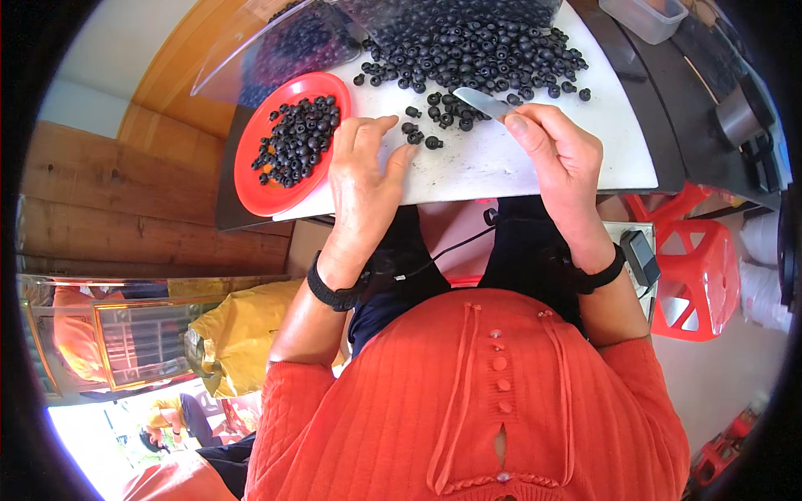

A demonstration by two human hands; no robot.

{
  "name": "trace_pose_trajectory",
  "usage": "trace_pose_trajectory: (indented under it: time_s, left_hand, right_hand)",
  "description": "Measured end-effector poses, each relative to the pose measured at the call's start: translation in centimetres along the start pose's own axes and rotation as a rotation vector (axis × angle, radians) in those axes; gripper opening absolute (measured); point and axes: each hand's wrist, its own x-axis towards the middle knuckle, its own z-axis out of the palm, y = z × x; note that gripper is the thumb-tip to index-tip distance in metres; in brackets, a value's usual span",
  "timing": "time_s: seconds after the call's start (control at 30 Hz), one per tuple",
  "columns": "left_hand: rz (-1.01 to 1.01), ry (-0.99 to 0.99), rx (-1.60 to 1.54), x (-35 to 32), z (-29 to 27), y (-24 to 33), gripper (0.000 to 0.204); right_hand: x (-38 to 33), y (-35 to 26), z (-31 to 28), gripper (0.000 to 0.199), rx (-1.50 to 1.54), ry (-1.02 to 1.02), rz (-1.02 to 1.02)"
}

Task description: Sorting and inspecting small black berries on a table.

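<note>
My left hand (363,171) rests on a white board (518,163), fingers spread, its fingertips touching a couple of small black round pieces (414,134). My right hand (561,150) grips a small knife (483,103) whose blade points left toward those pieces. A big heap of the same black pieces (468,46) lies at the far side of the board. A red plate (255,179) left of my left hand holds several more of them.
A clear plastic sheet (251,50) with dark pieces sits beyond the plate. Red plastic stools (697,267) stand to the right, a clear container (643,18) at the far right, and a yellow bag (242,334) lies at the lower left.
</note>
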Motion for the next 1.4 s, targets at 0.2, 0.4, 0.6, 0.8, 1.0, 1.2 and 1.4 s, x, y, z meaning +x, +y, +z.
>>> trace_pose_trajectory:
  time_s: [0.2, 0.4, 0.6, 0.8, 1.0, 1.2, 1.4]
  left_hand:
    - [0.05, -0.026, -0.018, 0.2, 0.2, 0.4, 0.022]
    - [0.088, -0.064, 0.126, 1.2, 1.2, 0.1, 0.016]
    - [0.213, -0.119, 0.115, 1.0, -0.3, -0.6, 0.016]
    - [-0.001, 0.009, -0.02, 0.7, 0.4, 0.4, 0.011]
    - [0.096, 0.016, 0.154, 1.0, 0.8, -1.1, 0.013]
    - [0.11, 0.023, 0.161, 1.3, 0.6, -1.5, 0.011]
    - [0.11, 0.005, 0.208, 1.7, 0.7, -1.1, 0.011]
  right_hand:
    - [-0.2, 0.3, 0.5, 0.018, -0.066, -0.017, -0.04]
    - [-0.2, 0.3, 0.5, 0.019, -0.127, -0.023, -0.061]
    - [-0.2, 0.0, 0.4, 0.018, -0.132, -0.039, -0.074]
    - [-0.2, 0.0, 0.3, 0.016, -0.177, -0.046, -0.102]
    - [-0.3, 0.1, 0.7, 0.016, -0.304, -0.037, -0.218]
    - [0.1, -0.6, 1.5, 0.019, -0.676, -0.115, -0.373]
    - [1.8, 0.3, 2.5, 0.021, -0.911, -0.156, -0.309]
